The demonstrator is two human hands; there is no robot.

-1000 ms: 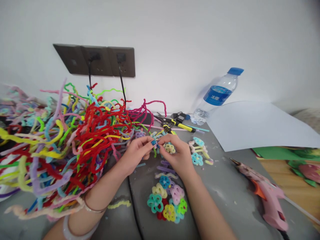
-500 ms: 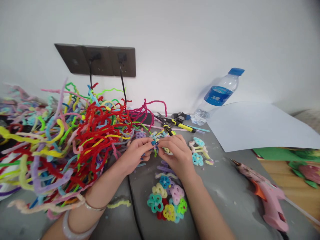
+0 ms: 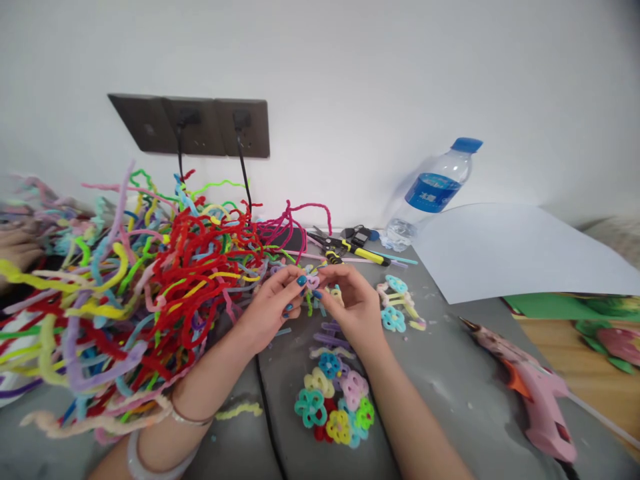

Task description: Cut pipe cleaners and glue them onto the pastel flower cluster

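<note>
Between my fingertips is a small looped piece of light purple pipe cleaner (image 3: 313, 283). My left hand (image 3: 280, 303) pinches it from the left, thumb against forefinger. From the other side my right hand (image 3: 353, 300) grips it between thumb and fingers. A cluster of finished pipe-cleaner flowers (image 3: 339, 427) in several colours lies below my hands. Short purple pipe-cleaner pieces (image 3: 330, 337) sit just above that cluster. To the right of my right hand are blue flowers (image 3: 394, 319) with pale and yellow pieces. A cream flower behind my right fingers is partly hidden.
A big tangle of pipe cleaners (image 3: 200, 267) fills the left side. Yellow-black pliers (image 3: 363, 251) and a tilted water bottle (image 3: 433, 190) are by the wall. White paper (image 3: 520, 253) and a pink glue gun (image 3: 535, 393) lie right. Another person's hand (image 3: 20, 250) shows at far left.
My right hand has turned, its thumb now lower and its fingers more spread, and the purple loop shows more clearly. Another person's hand has come in at the far left.
</note>
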